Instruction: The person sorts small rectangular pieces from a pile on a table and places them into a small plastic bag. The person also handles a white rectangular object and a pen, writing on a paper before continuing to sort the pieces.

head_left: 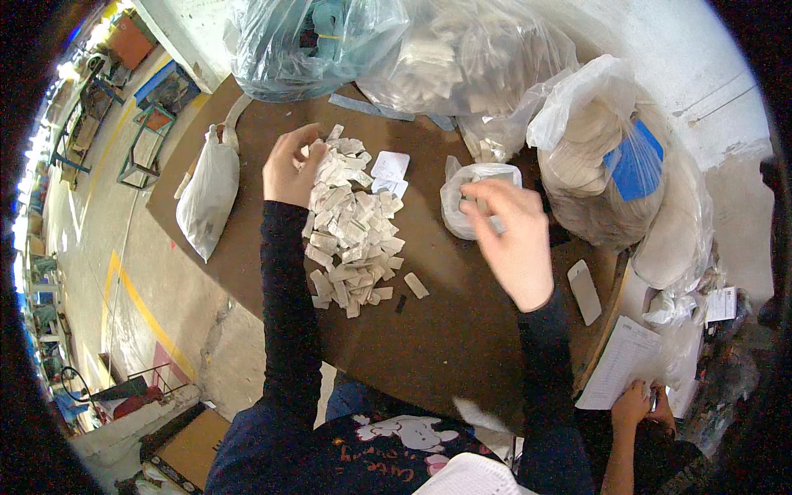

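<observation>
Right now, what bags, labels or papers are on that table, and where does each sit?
Pile of small labels: table centre, by left hand; off-white strips.
Small clear bag: under right hand; crumpled.
White bag: left edge; slim, knotted.
Blue-patched bag: right; bulging, clear.
Printed sheet: lower right; white.

Counted on the brown table (445, 346): one heap of small pale labels (351, 223), too many to number; one stray label (417, 285) lying apart. Five plastic bags: two large clear bags (470, 58) at back, one small open bag (462, 194), one white bag (206, 194), one stuffed bag (602, 165).
</observation>
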### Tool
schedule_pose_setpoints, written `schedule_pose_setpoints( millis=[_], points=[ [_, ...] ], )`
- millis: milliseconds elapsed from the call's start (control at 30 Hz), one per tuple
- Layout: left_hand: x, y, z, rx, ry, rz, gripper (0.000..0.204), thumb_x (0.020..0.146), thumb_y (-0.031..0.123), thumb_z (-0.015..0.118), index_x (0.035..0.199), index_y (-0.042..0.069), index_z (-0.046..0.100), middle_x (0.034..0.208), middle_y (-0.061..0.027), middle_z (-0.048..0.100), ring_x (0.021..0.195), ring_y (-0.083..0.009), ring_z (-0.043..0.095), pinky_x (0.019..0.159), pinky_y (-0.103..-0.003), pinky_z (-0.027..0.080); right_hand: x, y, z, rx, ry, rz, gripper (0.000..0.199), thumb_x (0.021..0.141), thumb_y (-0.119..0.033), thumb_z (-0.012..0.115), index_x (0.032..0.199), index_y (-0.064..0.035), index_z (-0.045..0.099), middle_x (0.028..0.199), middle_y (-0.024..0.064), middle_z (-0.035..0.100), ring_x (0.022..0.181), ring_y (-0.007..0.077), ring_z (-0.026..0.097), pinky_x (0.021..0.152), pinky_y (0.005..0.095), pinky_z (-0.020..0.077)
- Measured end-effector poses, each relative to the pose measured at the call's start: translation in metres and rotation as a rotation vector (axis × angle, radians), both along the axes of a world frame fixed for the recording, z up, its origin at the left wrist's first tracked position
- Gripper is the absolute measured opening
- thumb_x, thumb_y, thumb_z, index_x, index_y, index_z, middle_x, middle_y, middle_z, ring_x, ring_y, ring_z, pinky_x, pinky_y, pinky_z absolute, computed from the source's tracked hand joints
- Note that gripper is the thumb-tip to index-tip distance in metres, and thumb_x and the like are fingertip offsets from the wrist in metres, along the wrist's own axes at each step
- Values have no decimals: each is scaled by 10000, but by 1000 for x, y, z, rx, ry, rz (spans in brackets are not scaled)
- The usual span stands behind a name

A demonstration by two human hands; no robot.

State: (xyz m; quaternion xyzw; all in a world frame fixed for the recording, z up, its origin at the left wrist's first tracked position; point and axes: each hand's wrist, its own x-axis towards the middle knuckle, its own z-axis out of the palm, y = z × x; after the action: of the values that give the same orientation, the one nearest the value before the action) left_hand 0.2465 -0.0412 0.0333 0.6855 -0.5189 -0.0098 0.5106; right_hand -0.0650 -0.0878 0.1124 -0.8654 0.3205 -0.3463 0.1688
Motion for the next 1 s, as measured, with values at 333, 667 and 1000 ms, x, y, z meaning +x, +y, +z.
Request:
schedule_pose_setpoints(
  millis=[333, 667, 1000],
  points=[
    [-2, 0, 7, 58, 219, 61, 241, 918, 122, 642, 1149, 56, 669, 998, -23, 708, 890, -74, 635, 763, -231, 491, 122, 44, -82, -81, 157, 166, 652, 805, -323, 719, 1370, -120, 466, 1302, 182, 478, 1159, 368, 487, 964, 459, 418],
    [-11, 1, 14, -28, 352, -39, 197, 921, 90, 625, 1104, 35, 676, 935, -30, 719, 817, -64, 632, 701, -217, 479, 118, 29, -85, 76, 187, 272, 384, 816, -119, 675, 1192, -78, 610, 1167, 190, 524, 1084, 375, 544, 926, 450, 470],
    [-14, -4, 3, -58, 694, -339, 233, 958, 136, 597, 1150, 15, 650, 993, -50, 701, 891, -88, 630, 758, -212, 477, 99, 4, -66, 321, -77, 238, 306, 753, 0, 709, 1043, -96, 712, 1197, 145, 629, 884, 296, 683, 755, 351, 554]
  ],
)
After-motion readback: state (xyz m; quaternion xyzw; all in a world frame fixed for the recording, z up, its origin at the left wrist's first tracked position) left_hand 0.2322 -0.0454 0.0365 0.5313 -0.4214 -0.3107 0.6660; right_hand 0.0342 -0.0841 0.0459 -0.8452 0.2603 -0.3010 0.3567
